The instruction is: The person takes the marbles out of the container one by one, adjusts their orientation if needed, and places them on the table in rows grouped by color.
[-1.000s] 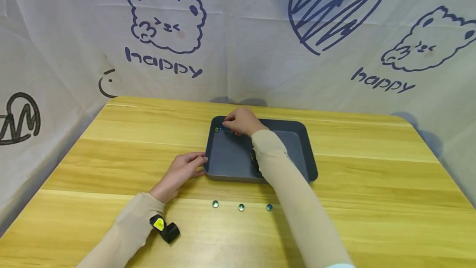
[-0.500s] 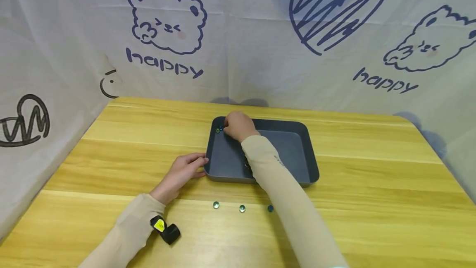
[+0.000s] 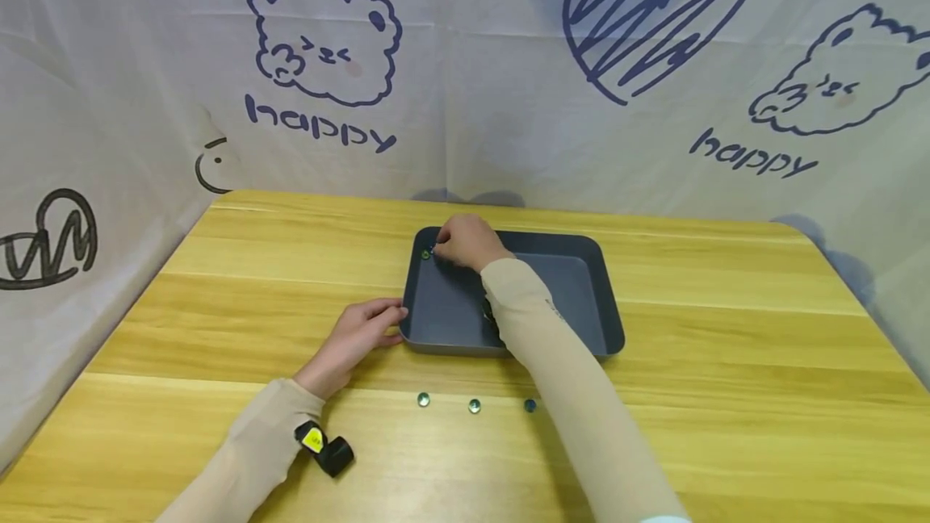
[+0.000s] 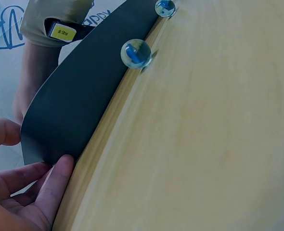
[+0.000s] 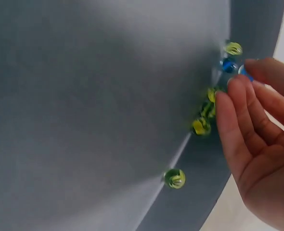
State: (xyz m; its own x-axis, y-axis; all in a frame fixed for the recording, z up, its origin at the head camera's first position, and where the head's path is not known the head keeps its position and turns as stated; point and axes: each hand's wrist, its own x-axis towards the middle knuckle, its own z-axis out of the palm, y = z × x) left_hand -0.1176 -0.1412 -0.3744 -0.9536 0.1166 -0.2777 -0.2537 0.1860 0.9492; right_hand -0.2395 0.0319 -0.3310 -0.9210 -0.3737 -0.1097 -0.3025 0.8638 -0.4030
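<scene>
A dark grey rectangular tray [image 3: 450, 317] rests on the wooden table. At its near left corner, my left hand [image 3: 359, 328] holds the side, thumb at the rim and fingers low on the outer wall. My right hand [image 5: 264, 125] reaches into the far left corner and pinches a blue marble [image 5: 244, 72] between thumb and fingertips. Close by lie another blue marble [image 5: 228, 65] and several yellow-green marbles [image 5: 200, 126] along the wall. One green marble [image 5: 174, 178] sits apart from them. From the head view, the right hand hides most of these.
Three marbles stand in a loose row before the tray: a left one [image 3: 424, 399], a middle one [image 3: 475, 406] and a blue one [image 3: 530, 406] near the right sleeve. A white cloth [image 3: 508, 127] with drawings hangs behind the table [image 3: 726, 345].
My right hand first shifts slightly toward me, then back toward the far left corner marbles. My left hand stays at the tray's side, and the three marbles in front keep their places.
</scene>
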